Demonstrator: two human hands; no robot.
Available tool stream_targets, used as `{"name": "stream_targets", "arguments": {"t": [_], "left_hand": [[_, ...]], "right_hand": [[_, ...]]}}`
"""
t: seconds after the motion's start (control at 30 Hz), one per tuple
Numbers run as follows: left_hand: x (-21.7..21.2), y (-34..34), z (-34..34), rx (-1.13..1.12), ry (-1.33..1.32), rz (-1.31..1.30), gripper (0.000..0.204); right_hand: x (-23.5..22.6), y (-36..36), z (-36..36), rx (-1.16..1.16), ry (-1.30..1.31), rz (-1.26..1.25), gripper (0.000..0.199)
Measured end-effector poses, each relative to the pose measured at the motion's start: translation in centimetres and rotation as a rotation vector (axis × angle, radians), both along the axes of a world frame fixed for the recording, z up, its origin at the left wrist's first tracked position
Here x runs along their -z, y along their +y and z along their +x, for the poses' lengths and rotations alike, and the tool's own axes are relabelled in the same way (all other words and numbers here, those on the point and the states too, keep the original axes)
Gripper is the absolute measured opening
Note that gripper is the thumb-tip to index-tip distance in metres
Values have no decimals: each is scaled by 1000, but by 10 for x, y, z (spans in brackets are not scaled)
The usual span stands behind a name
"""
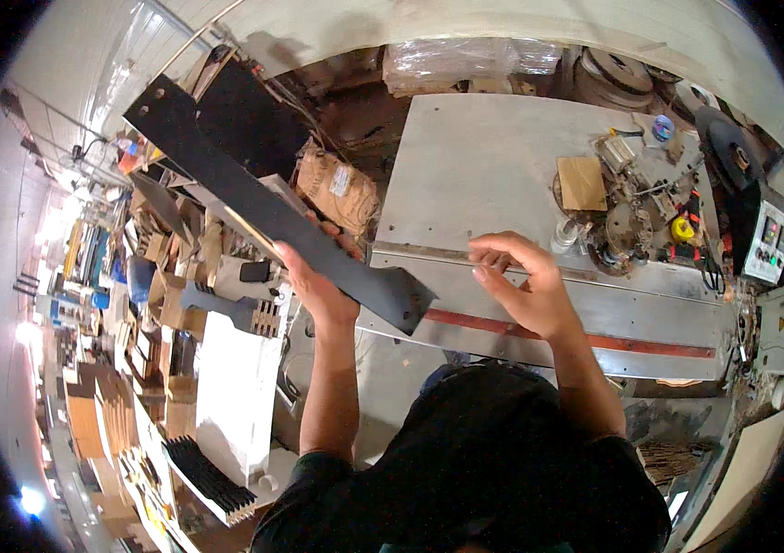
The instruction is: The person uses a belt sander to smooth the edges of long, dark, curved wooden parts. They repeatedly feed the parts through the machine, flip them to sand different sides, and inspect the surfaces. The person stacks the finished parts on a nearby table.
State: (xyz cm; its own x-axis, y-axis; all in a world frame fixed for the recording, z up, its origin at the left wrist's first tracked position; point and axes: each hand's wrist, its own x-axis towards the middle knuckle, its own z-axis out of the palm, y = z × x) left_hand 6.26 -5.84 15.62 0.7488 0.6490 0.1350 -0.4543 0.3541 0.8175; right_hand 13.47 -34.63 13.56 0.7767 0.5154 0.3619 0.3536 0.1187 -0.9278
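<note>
A long flat black bar (263, 207) rises diagonally from near my body toward the upper left. Holes show at its far end, and its near end is wider and cut at an angle. My left hand (323, 295) is closed round the bar's edge close to the near end; most of those fingers are hidden beneath it. Apart from the bar, my right hand (528, 284) hovers over the front of the grey metal worktable (465, 175). Its fingers are curved and spread from the thumb, with nothing between them.
A red strip (493, 323) runs along the table's front. At its right stand a cardboard piece (582, 183), a clear jar (564, 235) and a yellow tape measure (683, 229). A control box (768, 241) is farther right. Black strips (209, 475) lie on a white surface (230, 396) at left.
</note>
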Motion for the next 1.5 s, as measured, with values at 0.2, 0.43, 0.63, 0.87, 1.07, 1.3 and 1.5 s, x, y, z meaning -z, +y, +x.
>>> {"name": "stream_targets", "arguments": {"t": [0.2, 0.43, 0.63, 0.87, 1.07, 1.3, 1.5], "left_hand": [[-10, 1, 2, 179, -154, -181, 62], [-20, -15, 1, 374, -159, -374, 60], [-29, -41, 12, 543, -147, -430, 65], [-36, -70, 22, 582, -70, -342, 69], [-39, -78, 22, 596, -37, -288, 73], [-40, -78, 37, 577, -5, -225, 86], [-36, -73, 41, 586, 16, -225, 89]], "right_hand": [[-10, 11, -11, -19, -272, -106, 64], [-9, 20, -21, -485, 226, -44, 68], [-2, 29, -38, -727, 1052, 173, 92], [-1, 34, -48, -937, 1387, 450, 80], [7, 30, -45, -960, 1260, 425, 78], [16, 28, -45, -765, 1118, 328, 72], [-7, 20, -44, -681, 918, 182, 68]]}}
